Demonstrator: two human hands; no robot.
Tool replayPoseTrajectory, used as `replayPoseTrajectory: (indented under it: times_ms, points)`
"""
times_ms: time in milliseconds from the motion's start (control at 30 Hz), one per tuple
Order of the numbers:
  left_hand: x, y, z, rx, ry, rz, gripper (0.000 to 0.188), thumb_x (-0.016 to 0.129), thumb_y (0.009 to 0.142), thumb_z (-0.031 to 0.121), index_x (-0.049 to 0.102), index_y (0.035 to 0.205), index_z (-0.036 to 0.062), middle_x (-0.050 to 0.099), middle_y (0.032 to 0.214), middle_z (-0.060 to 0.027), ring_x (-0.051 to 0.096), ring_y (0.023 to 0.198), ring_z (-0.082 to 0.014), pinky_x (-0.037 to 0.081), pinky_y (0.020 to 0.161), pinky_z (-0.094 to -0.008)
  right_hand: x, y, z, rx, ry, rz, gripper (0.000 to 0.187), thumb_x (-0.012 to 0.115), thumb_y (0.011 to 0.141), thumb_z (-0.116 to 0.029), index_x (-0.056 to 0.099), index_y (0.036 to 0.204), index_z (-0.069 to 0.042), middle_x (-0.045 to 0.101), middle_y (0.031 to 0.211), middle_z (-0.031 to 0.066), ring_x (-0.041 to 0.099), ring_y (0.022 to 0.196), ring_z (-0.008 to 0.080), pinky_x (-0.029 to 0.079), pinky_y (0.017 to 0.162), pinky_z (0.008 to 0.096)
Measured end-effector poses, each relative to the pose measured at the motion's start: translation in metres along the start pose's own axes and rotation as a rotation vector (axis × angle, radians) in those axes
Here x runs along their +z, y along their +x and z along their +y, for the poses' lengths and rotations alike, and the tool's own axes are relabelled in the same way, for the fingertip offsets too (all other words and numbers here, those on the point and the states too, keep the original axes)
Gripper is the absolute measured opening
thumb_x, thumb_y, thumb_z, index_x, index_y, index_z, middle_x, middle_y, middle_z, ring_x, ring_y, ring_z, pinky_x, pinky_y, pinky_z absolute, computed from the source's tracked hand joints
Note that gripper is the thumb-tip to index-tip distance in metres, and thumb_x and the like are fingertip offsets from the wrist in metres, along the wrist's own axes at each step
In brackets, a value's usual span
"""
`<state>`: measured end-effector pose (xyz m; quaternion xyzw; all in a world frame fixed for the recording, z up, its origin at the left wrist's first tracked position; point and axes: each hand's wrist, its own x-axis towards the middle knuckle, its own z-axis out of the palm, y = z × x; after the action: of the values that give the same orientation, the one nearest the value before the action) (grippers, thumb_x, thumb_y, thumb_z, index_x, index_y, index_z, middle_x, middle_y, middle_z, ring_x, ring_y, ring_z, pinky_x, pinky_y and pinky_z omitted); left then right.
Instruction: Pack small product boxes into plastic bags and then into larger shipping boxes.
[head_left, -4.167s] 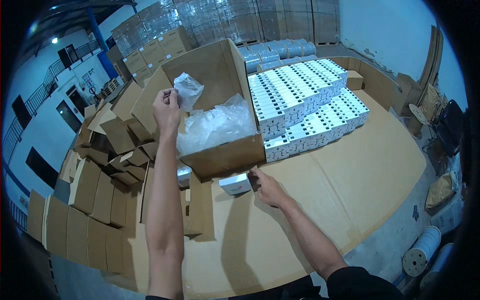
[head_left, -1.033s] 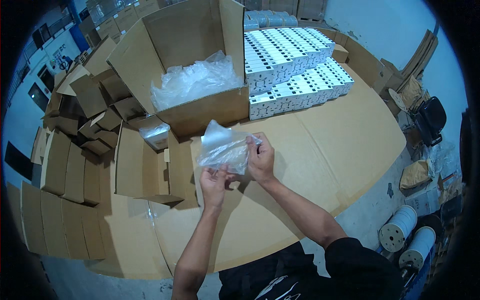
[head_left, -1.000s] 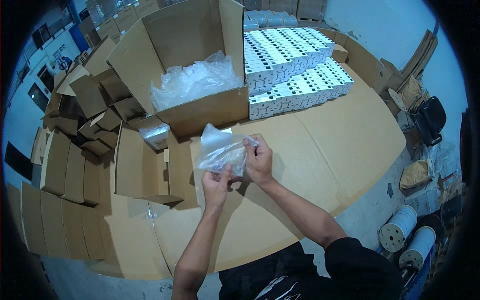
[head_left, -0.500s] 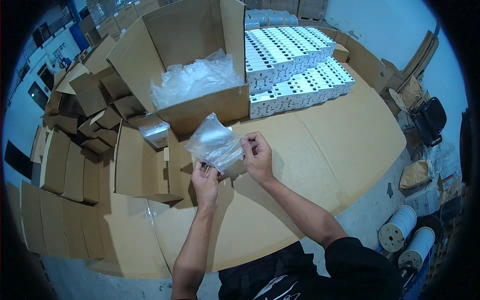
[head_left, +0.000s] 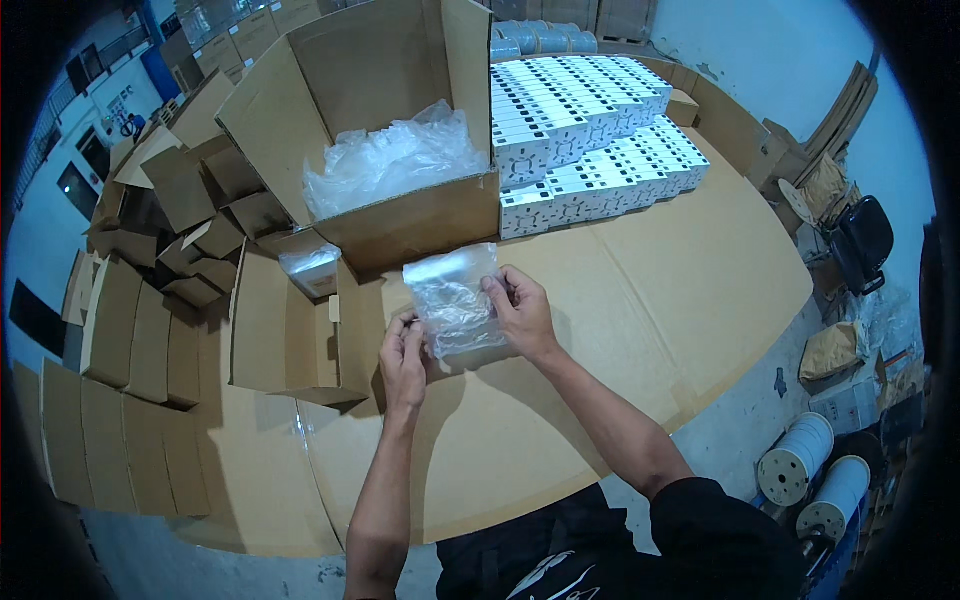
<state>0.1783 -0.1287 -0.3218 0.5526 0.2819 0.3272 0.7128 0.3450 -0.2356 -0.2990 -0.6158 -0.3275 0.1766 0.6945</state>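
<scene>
- The left hand (head_left: 403, 352) pinches the lower left edge of a clear plastic bag (head_left: 457, 298), with the fingers curled shut on it.
- The right hand (head_left: 522, 312) grips the right side of the same bag, thumb in front and the other fingers tucked behind.
- The bag is crinkly and see-through, held up flat between both hands, a little above the cardboard worktop (head_left: 640, 300) and near its middle.
- Both forearms come up from the near edge of the worktop. The left one rises almost straight and the right one slants in from the right, so the hands meet at the bag.
- Just behind the bag stands a big open carton (head_left: 400, 90), tipped so its mouth faces the person. A heap of more clear bags (head_left: 390, 160) lies inside it.
- To the right of the carton, along the far edge of the worktop, sit rows of small white boxes (head_left: 590, 130) stacked in steps.
- A small open brown box (head_left: 310, 270) with plastic inside sits just left of the carton's front corner.
- Flat and folded brown cartons (head_left: 150, 300) pile up along the left side.
- Two white spools (head_left: 815, 475) stand on the floor off the right near corner.
</scene>
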Motion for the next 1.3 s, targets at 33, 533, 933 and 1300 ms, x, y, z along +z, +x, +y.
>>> replayPoseTrajectory:
  times_ms: [33, 533, 933, 1300]
  points:
    - [0.003, -0.002, -0.001, -0.001, 0.000, -0.001, 0.024, 0.049, 0.097, -0.003, 0.060, 0.119, -0.0024, 0.065, 0.103, -0.0057, 0.062, 0.090, -0.0095, 0.051, 0.082, -0.0237, 0.002, -0.001, 0.001, 0.001, 0.000, 0.001, 0.025, 0.066, 0.097, -0.019, 0.058, 0.082, -0.001, 0.054, 0.064, -0.0006, 0.048, 0.060, 0.0067, 0.042, 0.056, 0.0291]
    - [0.018, -0.008, 0.007, 0.009, 0.015, -0.121, 0.030, 0.062, 0.092, -0.004, 0.054, 0.121, -0.0024, 0.068, 0.107, -0.0121, 0.068, 0.088, -0.0148, 0.060, 0.074, -0.0295, 0.009, -0.013, -0.009, -0.266, -0.297, 0.082, 0.016, 0.060, 0.099, -0.012, 0.055, 0.090, 0.000, 0.059, 0.067, 0.0170, 0.060, 0.056, 0.0292, 0.047, 0.055, 0.0392]
    - [0.004, 0.001, 0.014, 0.102, -0.224, 0.063, 0.033, 0.065, 0.090, -0.004, 0.056, 0.122, -0.0015, 0.069, 0.105, -0.0089, 0.066, 0.084, -0.0127, 0.057, 0.074, -0.0268, 0.013, -0.015, -0.007, -0.223, -0.257, 0.075, 0.016, 0.057, 0.100, -0.013, 0.054, 0.091, 0.000, 0.056, 0.065, 0.0160, 0.058, 0.053, 0.0266, 0.046, 0.053, 0.0374]
    - [0.006, -0.001, 0.008, 0.089, 0.256, -0.153, 0.048, 0.080, 0.083, 0.003, 0.056, 0.125, -0.0002, 0.066, 0.110, -0.0081, 0.065, 0.100, -0.0167, 0.055, 0.085, -0.0296, -0.018, 0.018, 0.004, 0.100, 0.480, -0.084, 0.012, 0.060, 0.101, -0.011, 0.064, 0.099, 0.000, 0.067, 0.090, 0.0022, 0.061, 0.080, 0.0086, 0.049, 0.072, 0.0236]
